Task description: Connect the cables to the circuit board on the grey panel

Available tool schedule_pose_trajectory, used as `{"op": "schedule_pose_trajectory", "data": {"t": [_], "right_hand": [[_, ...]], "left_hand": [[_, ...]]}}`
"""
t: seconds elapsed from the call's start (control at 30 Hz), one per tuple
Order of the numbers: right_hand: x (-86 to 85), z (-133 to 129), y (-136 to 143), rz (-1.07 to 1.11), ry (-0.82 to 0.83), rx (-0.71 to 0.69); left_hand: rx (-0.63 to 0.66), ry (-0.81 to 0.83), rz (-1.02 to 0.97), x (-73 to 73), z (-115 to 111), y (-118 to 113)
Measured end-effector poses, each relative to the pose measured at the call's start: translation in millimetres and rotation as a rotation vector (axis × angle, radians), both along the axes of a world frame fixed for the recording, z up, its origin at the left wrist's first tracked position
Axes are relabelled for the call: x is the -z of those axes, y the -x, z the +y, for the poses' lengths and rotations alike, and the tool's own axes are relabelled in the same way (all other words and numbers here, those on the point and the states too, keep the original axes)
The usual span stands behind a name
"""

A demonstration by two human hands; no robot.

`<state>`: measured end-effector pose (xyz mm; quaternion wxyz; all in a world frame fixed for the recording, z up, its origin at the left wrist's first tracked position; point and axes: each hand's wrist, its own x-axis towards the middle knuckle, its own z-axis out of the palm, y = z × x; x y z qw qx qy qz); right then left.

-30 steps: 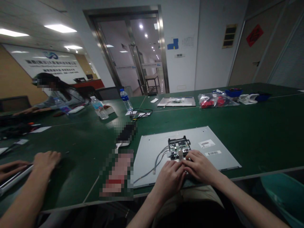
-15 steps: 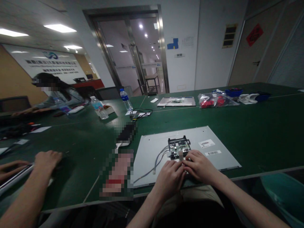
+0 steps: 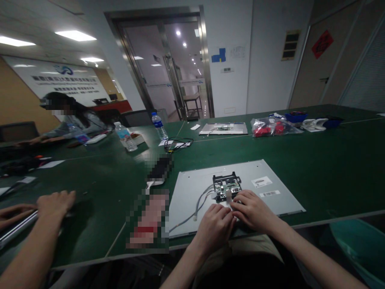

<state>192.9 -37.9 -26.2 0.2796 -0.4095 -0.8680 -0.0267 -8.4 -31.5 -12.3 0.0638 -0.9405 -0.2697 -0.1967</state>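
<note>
A pale grey display panel (image 3: 192, 188) lies face down on the green table in front of me. On its back sits a green circuit board (image 3: 227, 189) in a black bracket (image 3: 234, 175), with a grey cable (image 3: 198, 202) running off to the left. A pale flat ribbon cable (image 3: 229, 196) stands up at the board's near side. My right hand (image 3: 252, 208) has its fingers closed at the lower end of that ribbon. Against it rests my left hand (image 3: 216, 220), fingers curled together by the panel's near edge; what they hold is hidden.
At left, a co-worker's hands (image 3: 57, 204) hold a metal-edged piece (image 3: 19, 228). A blurred-out phone-like object (image 3: 159, 170) lies left of the panel. Farther back are water bottles (image 3: 159, 126), a black cable (image 3: 180, 143), a second panel (image 3: 204, 129) and a plastic bag (image 3: 275, 127).
My right fingers have shifted slightly left at the ribbon cable, while my left hand stays almost in place. The co-worker's hand at the left has moved a little leftward.
</note>
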Motion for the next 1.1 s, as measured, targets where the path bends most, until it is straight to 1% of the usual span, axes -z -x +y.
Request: {"op": "schedule_pose_trajectory", "data": {"t": [0.47, 0.73, 1.0, 1.1], "right_hand": [[1.8, 0.8, -3.0, 0.016, -0.030, -0.014], [5.6, 5.7, -5.1, -0.068, -0.014, -0.037], [-5.1, 16.1, 0.3, -0.070, 0.022, -0.024], [-6.1, 20.2, 3.1, -0.059, 0.053, -0.006]], "left_hand": [[0.007, -0.020, -0.019, -1.2, -0.4, -2.0], [0.011, -0.023, -0.011, -1.3, 0.4, -2.0], [-0.002, -0.033, -0.007, -0.2, -0.1, -1.9], [-0.009, -0.031, -0.003, 1.4, 0.6, -1.7]]}}
